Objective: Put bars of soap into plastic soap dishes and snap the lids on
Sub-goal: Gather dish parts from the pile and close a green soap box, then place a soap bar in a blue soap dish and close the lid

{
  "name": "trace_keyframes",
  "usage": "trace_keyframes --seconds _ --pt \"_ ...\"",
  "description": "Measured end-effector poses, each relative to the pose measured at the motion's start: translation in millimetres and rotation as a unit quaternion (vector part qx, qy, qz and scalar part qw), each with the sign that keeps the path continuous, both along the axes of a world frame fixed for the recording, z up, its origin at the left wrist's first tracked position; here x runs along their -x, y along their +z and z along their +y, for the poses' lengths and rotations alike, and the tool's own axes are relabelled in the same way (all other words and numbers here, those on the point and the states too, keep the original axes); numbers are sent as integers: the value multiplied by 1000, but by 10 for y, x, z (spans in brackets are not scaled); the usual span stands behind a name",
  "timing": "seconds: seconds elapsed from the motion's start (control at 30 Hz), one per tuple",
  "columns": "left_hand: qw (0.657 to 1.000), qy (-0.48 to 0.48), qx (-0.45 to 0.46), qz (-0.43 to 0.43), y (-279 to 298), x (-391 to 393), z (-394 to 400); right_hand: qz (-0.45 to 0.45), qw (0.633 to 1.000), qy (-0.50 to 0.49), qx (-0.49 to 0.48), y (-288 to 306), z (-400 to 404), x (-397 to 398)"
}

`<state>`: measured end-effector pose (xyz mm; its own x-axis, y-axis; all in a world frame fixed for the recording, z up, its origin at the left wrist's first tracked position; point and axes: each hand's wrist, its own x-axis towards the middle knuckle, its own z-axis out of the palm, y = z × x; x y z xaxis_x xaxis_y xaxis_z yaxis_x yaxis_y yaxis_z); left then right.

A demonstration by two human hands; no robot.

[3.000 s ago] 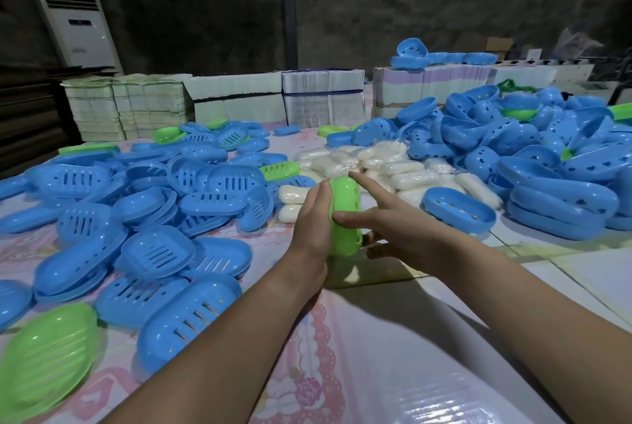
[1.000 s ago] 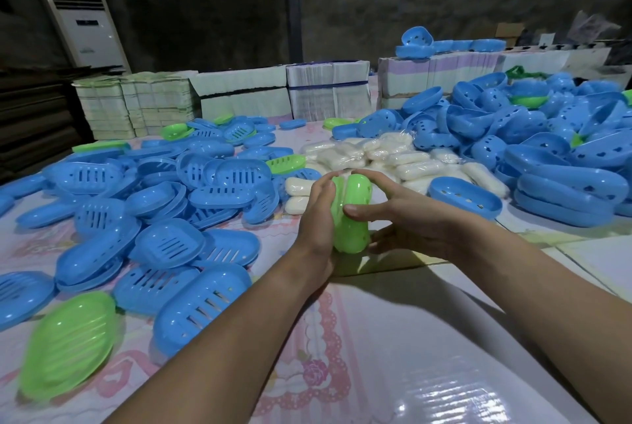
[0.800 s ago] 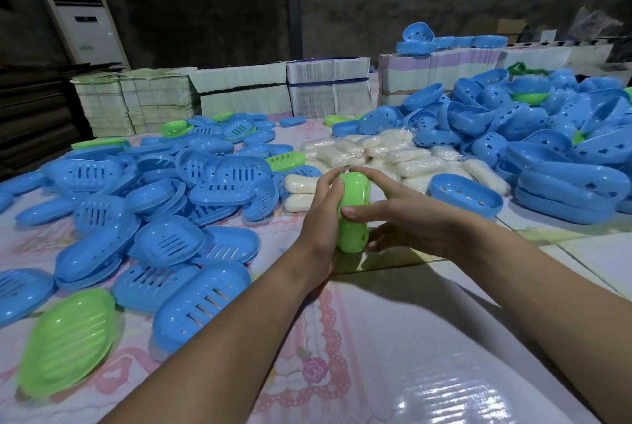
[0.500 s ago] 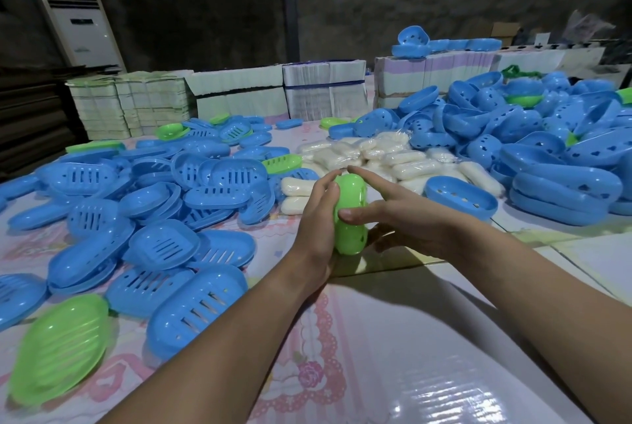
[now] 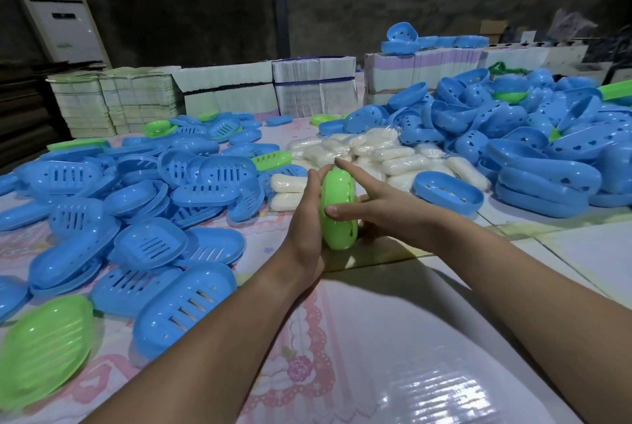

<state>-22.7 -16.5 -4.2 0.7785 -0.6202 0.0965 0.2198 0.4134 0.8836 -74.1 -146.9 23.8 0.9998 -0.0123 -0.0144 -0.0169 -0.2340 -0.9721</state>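
1. Covering most of the view: a worktop [image 5: 393,355] under a pink flowered plastic sheet, with a heap of blue slotted lids [image 5: 150,245] on the left and a heap of blue dishes [image 5: 547,156] on the right.
2. Wrapped white soap bars [image 5: 369,153] lie between the two heaps, just beyond the hands.
3. Green soap box [image 5: 338,208] stands on edge at mid-worktop, long axis running roughly up and slightly away from the person, seam edge facing the camera.
4. Left hand [image 5: 307,215] lies flat against the box's left face, palm inward, fingers pointing up along its length. Grip state: pressing, holding the box.
5. Right hand [image 5: 383,211] is on the opposite face, thumb across the near edge, index finger stretched past the top. Same state: closed on the box.
6. Key relation: the box sits squarely between the palms, both hands equally near, squeeze axis left-right across the thin dimension.
7. Judgement: lid looks seated or nearly so; can't tell if it's fully snapped, or if there's soap inside. Next move is likely a final squeeze, then setting it aside.
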Motion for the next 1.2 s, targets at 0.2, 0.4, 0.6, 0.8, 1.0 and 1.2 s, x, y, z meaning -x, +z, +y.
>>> trace_keyframes --seconds 0.2,0.4,0.6,0.8,1.0,1.2 --pt "1000 3 -6 -15 5 23 -4 -20 996 -68 56 22 133 -18" --pt "998 48 -31 -14 -59 -34 43 -64 944 -178 269 172 -141 283" --pt "998 46 -36 -39 -92 -24 21 104 863 -245 429 198 -843 1109" --pt "997 47 -40 -40 -105 -45 -22 255 759 -365 475 107 -1773 1854" --pt "998 42 -37 -32 -144 -92 -27 284 606 -446 595 12 -2308 2148" --pt "998 42 -42 -34 -183 -139 -36 271 550 -502 610 -90 -2590 2241"
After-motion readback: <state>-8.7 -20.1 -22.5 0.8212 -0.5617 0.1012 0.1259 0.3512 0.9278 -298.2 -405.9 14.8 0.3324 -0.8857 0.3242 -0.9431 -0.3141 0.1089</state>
